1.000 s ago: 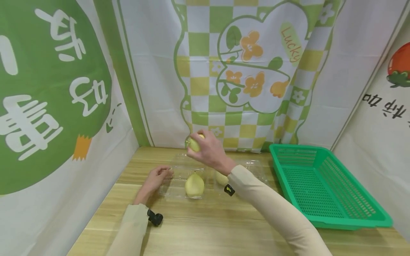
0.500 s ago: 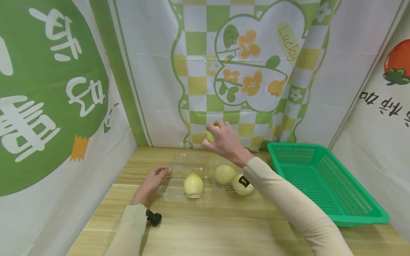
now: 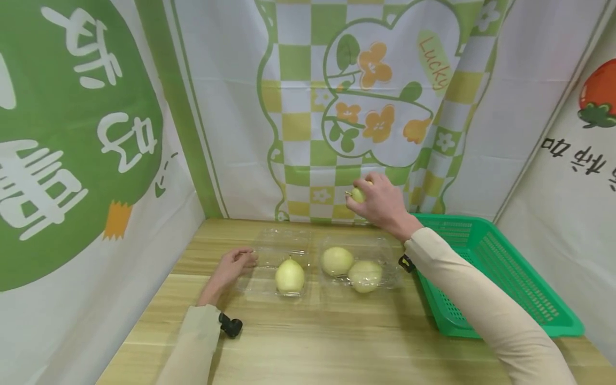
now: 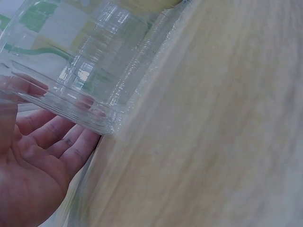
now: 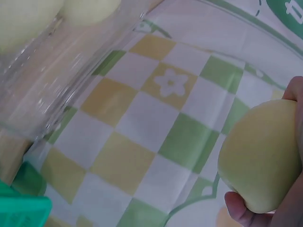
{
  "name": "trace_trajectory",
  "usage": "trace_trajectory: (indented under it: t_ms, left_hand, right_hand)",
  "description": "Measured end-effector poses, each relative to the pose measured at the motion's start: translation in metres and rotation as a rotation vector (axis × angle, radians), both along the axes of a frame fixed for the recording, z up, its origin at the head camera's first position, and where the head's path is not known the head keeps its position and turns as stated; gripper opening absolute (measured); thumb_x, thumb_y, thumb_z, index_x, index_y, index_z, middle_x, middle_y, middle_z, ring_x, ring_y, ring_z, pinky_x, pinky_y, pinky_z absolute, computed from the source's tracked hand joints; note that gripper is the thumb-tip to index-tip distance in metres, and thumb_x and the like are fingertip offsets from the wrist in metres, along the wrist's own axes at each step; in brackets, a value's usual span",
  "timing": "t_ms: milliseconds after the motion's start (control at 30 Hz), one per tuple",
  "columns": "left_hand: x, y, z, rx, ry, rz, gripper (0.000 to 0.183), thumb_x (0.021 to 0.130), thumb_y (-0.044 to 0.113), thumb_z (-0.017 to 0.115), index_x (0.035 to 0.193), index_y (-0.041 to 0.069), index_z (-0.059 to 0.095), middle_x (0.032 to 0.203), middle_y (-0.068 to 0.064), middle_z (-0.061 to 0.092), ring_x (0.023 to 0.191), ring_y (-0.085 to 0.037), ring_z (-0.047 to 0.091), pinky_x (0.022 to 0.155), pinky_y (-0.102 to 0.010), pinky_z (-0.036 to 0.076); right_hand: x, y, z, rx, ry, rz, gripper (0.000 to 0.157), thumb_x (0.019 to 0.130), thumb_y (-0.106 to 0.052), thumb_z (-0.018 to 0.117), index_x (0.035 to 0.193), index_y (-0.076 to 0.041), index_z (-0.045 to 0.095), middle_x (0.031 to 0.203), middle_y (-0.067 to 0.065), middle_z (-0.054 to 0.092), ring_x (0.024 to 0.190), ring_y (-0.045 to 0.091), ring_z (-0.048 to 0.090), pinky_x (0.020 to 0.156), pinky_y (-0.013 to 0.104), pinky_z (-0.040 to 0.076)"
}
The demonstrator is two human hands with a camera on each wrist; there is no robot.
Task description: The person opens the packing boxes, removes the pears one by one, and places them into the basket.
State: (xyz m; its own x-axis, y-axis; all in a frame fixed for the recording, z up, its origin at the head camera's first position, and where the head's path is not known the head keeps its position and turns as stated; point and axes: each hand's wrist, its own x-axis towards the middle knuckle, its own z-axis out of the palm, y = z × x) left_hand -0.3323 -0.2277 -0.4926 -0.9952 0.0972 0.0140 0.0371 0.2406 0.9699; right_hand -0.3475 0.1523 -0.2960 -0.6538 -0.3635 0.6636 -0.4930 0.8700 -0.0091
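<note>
My right hand (image 3: 380, 202) grips a yellow-green pear (image 5: 260, 156), held in the air in front of the patterned curtain, its stem pointing left in the head view. On the table, my left hand (image 3: 233, 267) rests beside a clear plastic clamshell box (image 3: 262, 275); in the left wrist view its relaxed fingers (image 4: 71, 142) touch the box's side. One pear (image 3: 290, 277) sits upright in that box, whose lid is folded back. A second clear box (image 3: 391, 275) to its right contains two pears (image 3: 337, 261), below my right hand.
A green plastic basket (image 3: 558, 323) stands at the right side of the wooden table (image 3: 308, 342), partly covered by my right forearm. The printed curtain (image 3: 298, 128) hangs along the table's back edge, with cloth walls on both sides.
My right hand has carried its pear to the right, from above the left box to above the right one, uncovering the two pears there. The left hand has stayed in place.
</note>
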Motion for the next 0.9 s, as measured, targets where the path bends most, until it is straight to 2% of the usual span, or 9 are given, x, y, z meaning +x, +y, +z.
trace_trajectory:
  t_ms: [233,433,467,667,733,900]
  left_hand:
    - [0.002,-0.001,0.000,0.009,0.009,-0.009,0.043,0.098,0.025,0.045,0.132,-0.001,0.042,0.123,-0.024,0.056,0.107,-0.035,0.059,0.091,-0.041,0.049]
    - [0.005,-0.001,0.003,0.011,0.005,-0.020,0.045,0.098,0.028,0.044,0.132,-0.001,0.041,0.124,-0.024,0.055,0.109,-0.036,0.058,0.093,-0.042,0.048]
    - [0.007,-0.001,0.006,0.014,0.006,-0.030,0.045,0.099,0.027,0.043,0.133,-0.002,0.040,0.125,-0.025,0.054,0.110,-0.037,0.057,0.094,-0.044,0.047]
    - [0.007,0.000,0.008,0.016,-0.011,-0.018,0.044,0.098,0.027,0.044,0.133,0.000,0.040,0.125,-0.024,0.055,0.110,-0.036,0.057,0.095,-0.044,0.046]
    - [0.005,-0.001,0.005,0.010,-0.013,-0.008,0.044,0.098,0.029,0.045,0.133,0.002,0.042,0.124,-0.021,0.056,0.109,-0.034,0.058,0.094,-0.043,0.047]
    - [0.004,-0.002,0.004,0.014,-0.002,-0.032,0.045,0.099,0.027,0.043,0.134,-0.002,0.040,0.125,-0.025,0.054,0.110,-0.037,0.057,0.095,-0.044,0.047]
  right_hand:
    - [-0.009,0.037,0.003,0.103,-0.137,-0.104,0.034,0.080,-0.044,0.053,0.105,-0.022,0.063,0.107,0.004,0.054,0.092,0.031,0.049,0.049,0.046,0.045]
    - [-0.017,0.068,-0.001,0.173,-0.225,-0.182,0.039,0.080,-0.046,0.053,0.108,-0.021,0.064,0.111,0.005,0.054,0.091,0.033,0.047,0.054,0.052,0.044]
    - [-0.019,0.073,-0.003,0.174,-0.235,-0.190,0.040,0.080,-0.046,0.053,0.108,-0.021,0.064,0.111,0.006,0.055,0.091,0.033,0.047,0.054,0.052,0.044]
    - [-0.026,0.105,-0.017,0.191,-0.280,-0.218,0.040,0.080,-0.045,0.053,0.108,-0.019,0.065,0.108,0.007,0.055,0.091,0.034,0.048,0.055,0.051,0.044]
    - [-0.028,0.115,-0.022,0.203,-0.299,-0.219,0.041,0.080,-0.046,0.052,0.108,-0.018,0.065,0.108,0.008,0.056,0.091,0.035,0.049,0.056,0.051,0.044]
    - [-0.030,0.136,-0.036,0.225,-0.355,-0.217,0.042,0.080,-0.045,0.056,0.108,-0.015,0.066,0.104,0.011,0.058,0.091,0.036,0.052,0.060,0.051,0.046]
